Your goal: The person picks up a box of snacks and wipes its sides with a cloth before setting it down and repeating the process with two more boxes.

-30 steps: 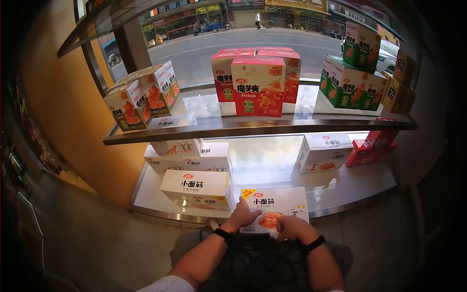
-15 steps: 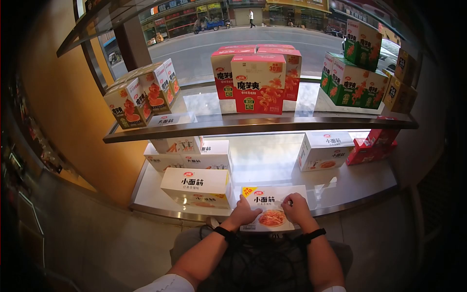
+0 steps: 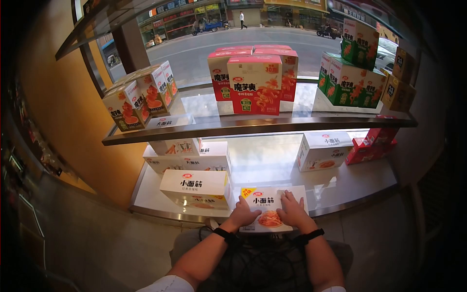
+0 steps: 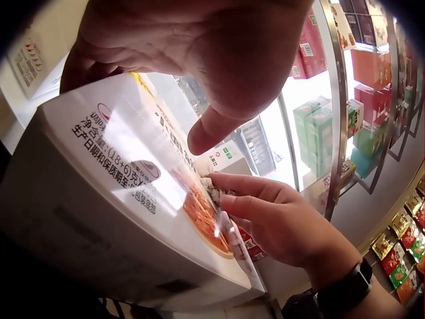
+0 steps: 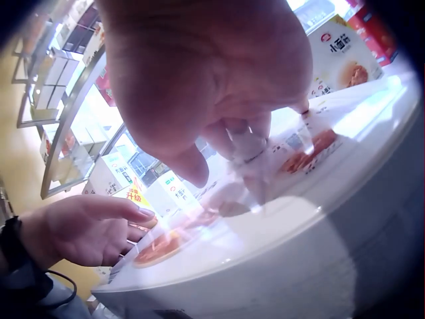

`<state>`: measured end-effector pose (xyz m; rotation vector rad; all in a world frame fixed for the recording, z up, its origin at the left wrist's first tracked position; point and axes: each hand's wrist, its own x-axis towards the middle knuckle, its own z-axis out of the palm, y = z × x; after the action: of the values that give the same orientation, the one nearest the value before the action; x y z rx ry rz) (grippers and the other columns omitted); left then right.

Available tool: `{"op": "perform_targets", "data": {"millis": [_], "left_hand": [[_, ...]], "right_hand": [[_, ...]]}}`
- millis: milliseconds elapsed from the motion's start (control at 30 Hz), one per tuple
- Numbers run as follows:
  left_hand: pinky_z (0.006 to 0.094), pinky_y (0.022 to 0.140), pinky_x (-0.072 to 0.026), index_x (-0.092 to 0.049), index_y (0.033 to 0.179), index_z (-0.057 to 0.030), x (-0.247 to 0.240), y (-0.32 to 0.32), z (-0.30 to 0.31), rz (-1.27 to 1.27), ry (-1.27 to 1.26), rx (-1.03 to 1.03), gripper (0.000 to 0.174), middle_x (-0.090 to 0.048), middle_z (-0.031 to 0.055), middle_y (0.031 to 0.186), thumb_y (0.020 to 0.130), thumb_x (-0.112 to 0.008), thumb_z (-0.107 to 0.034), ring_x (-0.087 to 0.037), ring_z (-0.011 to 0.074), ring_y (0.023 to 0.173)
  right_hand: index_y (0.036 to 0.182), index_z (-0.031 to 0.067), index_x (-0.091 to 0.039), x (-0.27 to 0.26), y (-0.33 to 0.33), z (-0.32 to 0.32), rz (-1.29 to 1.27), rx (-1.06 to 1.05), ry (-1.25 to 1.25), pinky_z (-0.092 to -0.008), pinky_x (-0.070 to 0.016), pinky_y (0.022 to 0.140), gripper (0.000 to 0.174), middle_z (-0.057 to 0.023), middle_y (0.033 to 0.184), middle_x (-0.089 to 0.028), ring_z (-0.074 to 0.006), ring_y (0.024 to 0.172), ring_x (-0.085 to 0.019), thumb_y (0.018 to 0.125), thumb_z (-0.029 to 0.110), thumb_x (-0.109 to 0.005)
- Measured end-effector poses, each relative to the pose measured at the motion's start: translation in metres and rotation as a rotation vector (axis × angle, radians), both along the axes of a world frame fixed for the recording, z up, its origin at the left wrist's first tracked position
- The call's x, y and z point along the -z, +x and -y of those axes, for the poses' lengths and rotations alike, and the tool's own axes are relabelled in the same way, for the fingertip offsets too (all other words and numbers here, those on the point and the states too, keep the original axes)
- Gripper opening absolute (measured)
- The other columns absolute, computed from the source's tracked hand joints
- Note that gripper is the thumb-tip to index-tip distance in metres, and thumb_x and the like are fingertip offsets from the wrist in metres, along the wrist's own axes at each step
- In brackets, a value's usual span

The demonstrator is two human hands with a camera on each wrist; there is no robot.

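A white cardboard box with a noodle picture and black Chinese lettering lies at the front of the lower shelf, close before the person's lap. My left hand grips its left side, thumb over the printed face and fingers round the far edge. On the right part of that face is my right hand. Thumb and fingers there pinch a small crumpled whitish wad, seen in the left wrist view. In the right wrist view the wad looks partly see-through, pressed against the box; its material I cannot tell.
A similar white box stands just left, others behind it. Another white box and red boxes sit at the right. Above runs the upper shelf's metal edge, with red and green boxes behind it.
My right hand has moved from the box's lower front edge up onto its printed face, and its fingers have spread flatter since half a second ago. The left hand keeps its hold.
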<state>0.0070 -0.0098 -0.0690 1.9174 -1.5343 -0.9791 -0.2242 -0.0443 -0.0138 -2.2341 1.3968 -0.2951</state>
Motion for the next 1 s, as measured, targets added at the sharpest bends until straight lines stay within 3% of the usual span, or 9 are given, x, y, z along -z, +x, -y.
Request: {"op": "perform_targets", "data": {"millis": [33,100,133,233,367,433,633,1000], "left_hand": [[0.0471,0.098,-0.0497,-0.016,0.136,0.0198,0.001,0.0,0.0,-0.001,-0.002,-0.001,0.106,-0.049,0.0438,0.125,0.077,-0.079,-0.042,-0.057,0.0517,0.115],[0.0468,0.098,-0.0496,-0.015,0.137,0.0202,0.003,0.0,0.001,0.01,-0.009,0.005,0.108,-0.049,0.0441,0.125,0.077,-0.078,-0.043,-0.057,0.0517,0.116],[0.0468,0.098,-0.0496,-0.015,0.137,0.0202,0.003,0.0,0.001,0.009,-0.01,0.006,0.108,-0.049,0.0441,0.125,0.077,-0.078,-0.043,-0.057,0.0517,0.116],[0.0464,0.098,-0.0498,-0.014,0.138,0.0205,0.0,0.0,0.0,0.008,-0.01,0.009,0.11,-0.049,0.0439,0.126,0.077,-0.079,-0.043,-0.056,0.0513,0.116],[0.0459,0.098,-0.0502,-0.012,0.14,0.0207,-0.008,0.0,-0.001,0.004,0.042,-0.002,0.112,-0.048,0.043,0.127,0.077,-0.078,-0.044,-0.056,0.0508,0.117],[0.0456,0.098,-0.0503,-0.012,0.14,0.0206,-0.01,-0.001,-0.002,0.004,0.057,-0.006,0.112,-0.048,0.0427,0.128,0.077,-0.078,-0.044,-0.056,0.0507,0.117],[0.0444,0.099,-0.0501,-0.01,0.142,0.0206,-0.017,-0.004,-0.002,0.021,0.082,-0.011,0.114,-0.048,0.0423,0.129,0.077,-0.078,-0.044,-0.055,0.05,0.119],[0.0437,0.102,-0.0475,-0.003,0.145,0.0213,-0.011,0.0,-0.002,-0.013,0.077,0.015,0.119,-0.043,0.0435,0.135,0.078,-0.076,-0.044,-0.052,0.0509,0.123]], "right_hand": [[0.141,-0.0019,-0.045,0.006,-0.001,0.002,-0.001,-0.001,-0.002,-0.064,-0.0173,0.117,0.063,-0.0256,0.154,-0.036,-0.0428,0.146,-0.029,0.088,0.025,-0.064],[0.126,0.0008,-0.062,0.016,-0.003,0.005,0.157,-0.204,-0.086,-0.0528,-0.0333,0.114,0.047,-0.0228,0.144,-0.051,-0.0434,0.134,-0.045,0.084,0.02,-0.066],[0.126,0.0008,-0.062,0.014,-0.002,0.002,0.156,-0.204,-0.088,-0.0528,-0.0333,0.114,0.047,-0.0228,0.144,-0.051,-0.0434,0.134,-0.045,0.084,0.02,-0.066],[0.1,0.0046,-0.075,0.014,0.005,-0.011,0.159,-0.265,-0.161,-0.0455,-0.0495,0.095,0.023,-0.0141,0.122,-0.066,-0.0379,0.105,-0.061,0.081,0.014,-0.068],[0.099,0.0081,-0.076,-0.003,0.007,-0.022,0.117,-0.238,0.114,-0.0406,-0.052,0.09,0.021,-0.0153,0.113,-0.069,-0.0352,0.1,-0.064,0.08,0.017,-0.071],[0.098,0.0123,-0.077,-0.012,0.007,-0.021,-0.059,-0.397,0.253,-0.0378,-0.0535,0.085,0.021,-0.0142,0.103,-0.071,-0.0316,0.092,-0.067,0.079,0.021,-0.075],[0.092,0.0111,-0.076,-0.017,0.01,-0.03,-0.071,-0.455,0.392,-0.0376,-0.0535,0.079,0.017,-0.0104,0.087,-0.072,-0.0301,0.085,-0.068,0.078,0.022,-0.076],[0.087,0.0059,-0.071,-0.015,0.013,-0.03,0.123,-0.305,0.172,-0.0387,-0.0531,0.076,0.014,-0.0142,0.085,-0.069,-0.0325,0.082,-0.067,0.078,0.016,-0.076]]}}
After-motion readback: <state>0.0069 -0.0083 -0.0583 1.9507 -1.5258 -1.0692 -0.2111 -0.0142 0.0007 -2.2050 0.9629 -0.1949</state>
